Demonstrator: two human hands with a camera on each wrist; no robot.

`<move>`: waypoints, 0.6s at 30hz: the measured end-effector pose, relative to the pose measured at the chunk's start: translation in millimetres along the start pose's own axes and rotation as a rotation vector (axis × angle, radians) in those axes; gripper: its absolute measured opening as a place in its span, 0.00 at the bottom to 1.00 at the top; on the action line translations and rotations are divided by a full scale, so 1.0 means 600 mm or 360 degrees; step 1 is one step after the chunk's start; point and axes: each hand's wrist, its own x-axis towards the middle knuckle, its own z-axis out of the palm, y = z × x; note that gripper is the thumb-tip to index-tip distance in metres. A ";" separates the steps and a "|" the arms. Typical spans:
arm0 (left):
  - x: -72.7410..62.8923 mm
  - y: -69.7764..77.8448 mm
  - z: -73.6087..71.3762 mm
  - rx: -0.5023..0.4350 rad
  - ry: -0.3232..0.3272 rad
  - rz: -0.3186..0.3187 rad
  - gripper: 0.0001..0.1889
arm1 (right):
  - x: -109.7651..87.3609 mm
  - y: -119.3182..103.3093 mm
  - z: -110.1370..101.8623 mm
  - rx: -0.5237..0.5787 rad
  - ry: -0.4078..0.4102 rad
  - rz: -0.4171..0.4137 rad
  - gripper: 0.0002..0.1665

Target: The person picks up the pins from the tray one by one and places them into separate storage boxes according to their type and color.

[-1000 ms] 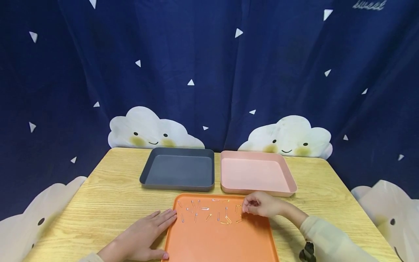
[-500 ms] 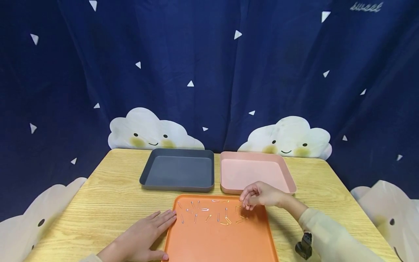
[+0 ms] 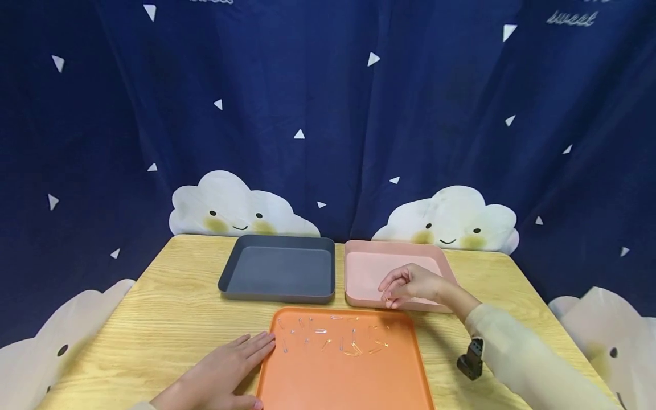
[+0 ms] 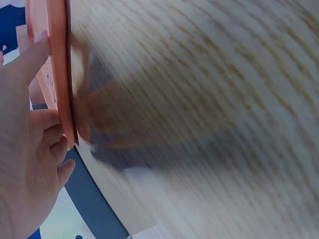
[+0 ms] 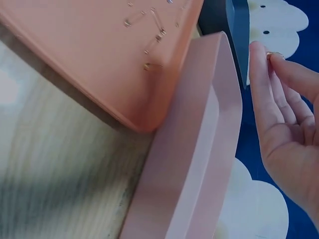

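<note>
My right hand (image 3: 412, 285) is over the front part of the pink tray (image 3: 363, 270), palm turned inward. Its thumb and fingertips pinch a small gold safety pin (image 5: 275, 55), seen best in the right wrist view. My left hand (image 3: 222, 367) rests at the left edge of the orange tray (image 3: 343, 384), its fingers straight and touching the rim. Several silver and gold safety pins, such as a silver safety pin (image 3: 320, 331) and a gold safety pin (image 3: 381, 343), lie scattered across the far part of the orange tray.
A dark grey tray (image 3: 282, 270) stands left of the pink one, a narrow gap between them. All three trays sit on a wooden table (image 3: 154, 307). Behind it hangs a dark blue curtain (image 3: 328, 85) with white clouds and triangles.
My right hand has lifted away from the far right corner of the orange tray with the safety pin and moved forward over the pink tray. The left hand has stayed in place.
</note>
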 end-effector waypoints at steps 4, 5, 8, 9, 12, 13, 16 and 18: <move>-0.005 -0.001 0.001 -0.0006 -0.0015 -0.0006 0.45 | 0.016 -0.004 -0.014 -0.0048 0.0108 0.0126 0.22; -0.005 -0.001 0.001 0.0000 -0.0015 -0.0006 0.45 | 0.020 -0.005 -0.018 -0.0072 0.0134 0.0158 0.22; -0.006 -0.001 0.001 0.0011 -0.0009 -0.0011 0.46 | 0.033 -0.010 -0.032 -0.0135 0.0176 0.0230 0.20; -0.006 -0.001 0.001 0.0011 -0.0010 -0.0015 0.46 | 0.037 -0.012 -0.036 -0.0152 0.0185 0.0246 0.20; -0.005 -0.002 0.002 0.0013 -0.0004 -0.0011 0.45 | 0.049 -0.014 -0.050 -0.0183 0.0187 0.0275 0.19; -0.004 -0.003 0.002 0.0020 0.0000 -0.0005 0.45 | 0.052 -0.014 -0.054 -0.0193 0.0187 0.0285 0.18; -0.004 -0.003 0.003 0.0004 0.0008 -0.0007 0.45 | 0.060 -0.010 -0.066 -0.0235 0.0192 0.0334 0.17; -0.004 -0.002 0.002 -0.0001 0.0005 -0.0016 0.46 | 0.066 -0.007 -0.074 -0.0278 0.0182 0.0360 0.16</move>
